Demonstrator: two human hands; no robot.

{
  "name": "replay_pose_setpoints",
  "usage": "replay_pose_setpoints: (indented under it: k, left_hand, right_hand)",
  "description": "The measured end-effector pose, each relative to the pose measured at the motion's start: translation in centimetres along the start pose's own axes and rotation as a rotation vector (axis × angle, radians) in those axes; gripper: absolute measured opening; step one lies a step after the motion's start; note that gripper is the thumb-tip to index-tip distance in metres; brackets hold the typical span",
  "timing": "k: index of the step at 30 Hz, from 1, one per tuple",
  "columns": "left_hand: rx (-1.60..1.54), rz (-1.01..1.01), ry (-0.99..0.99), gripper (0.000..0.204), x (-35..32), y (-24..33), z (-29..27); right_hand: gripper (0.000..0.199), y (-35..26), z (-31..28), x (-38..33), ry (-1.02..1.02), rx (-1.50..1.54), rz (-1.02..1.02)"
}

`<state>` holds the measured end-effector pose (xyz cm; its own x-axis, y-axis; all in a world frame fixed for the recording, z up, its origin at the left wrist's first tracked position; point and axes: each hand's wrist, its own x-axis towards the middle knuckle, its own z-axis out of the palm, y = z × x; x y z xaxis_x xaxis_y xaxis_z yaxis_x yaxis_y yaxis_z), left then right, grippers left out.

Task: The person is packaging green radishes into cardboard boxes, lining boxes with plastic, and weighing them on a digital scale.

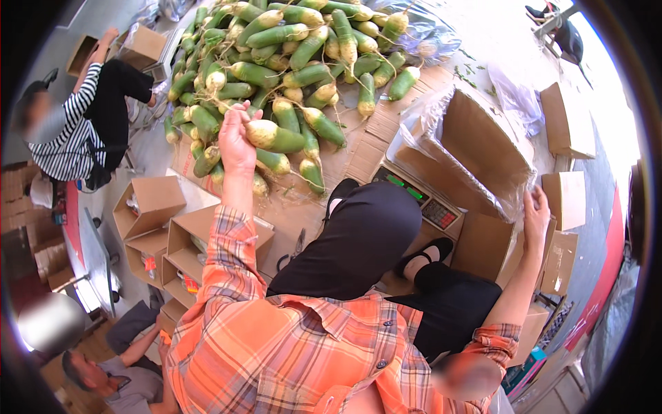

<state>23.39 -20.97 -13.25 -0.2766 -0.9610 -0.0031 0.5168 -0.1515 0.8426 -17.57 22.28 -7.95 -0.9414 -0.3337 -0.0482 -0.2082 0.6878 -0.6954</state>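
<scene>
My left hand (238,143) is closed at the pale root end of a green radish (281,137), at the near side of a big heap of green radishes (276,72). The radish's green end points right. On the right stands an open cardboard box (476,131) lined with clear plastic (429,131). My right hand (536,215) grips that box at its near right corner, where the plastic folds over the rim. The box rests by a weighing scale (441,214) with a lit green display and a keypad.
Scissors (293,252) lie by my knee. Small open boxes (155,203) stand at left, and further boxes (569,124) at right. Flattened cardboard (365,145) lies under the heap. A person in a striped top (76,131) sits far left; another in grey (131,386) is lower left.
</scene>
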Motion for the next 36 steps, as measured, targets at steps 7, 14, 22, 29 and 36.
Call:
replay_pose_setpoints:
  k: [7,14,22,29,36]
  left_hand:
    - [-0.533,-0.157,-0.182,0.029,-1.0,2.5,5.1]
    - [-0.689,-0.268,-0.358,0.030,-2.7,4.3,15.0]
    - [-0.288,-0.306,-0.905,0.038,-4.5,-0.6,30.6]
    - [0.491,-0.521,-1.324,0.026,-7.1,-13.6,36.0]
    - [1.300,-0.364,-1.775,0.034,-8.5,-24.2,35.4]
  right_hand:
    - [0.037,-8.1,1.0,-1.7,0.158,-0.118,-0.351]
    - [0.056,-6.3,2.4,-0.4,0.234,-0.210,-0.213]
    - [0.072,-0.3,4.1,0.0,0.041,0.015,0.019]
    - [0.063,-0.2,4.9,-0.1,-0.033,0.004,0.139]
    - [0.056,0.9,5.1,-0.2,-0.001,0.250,0.155]
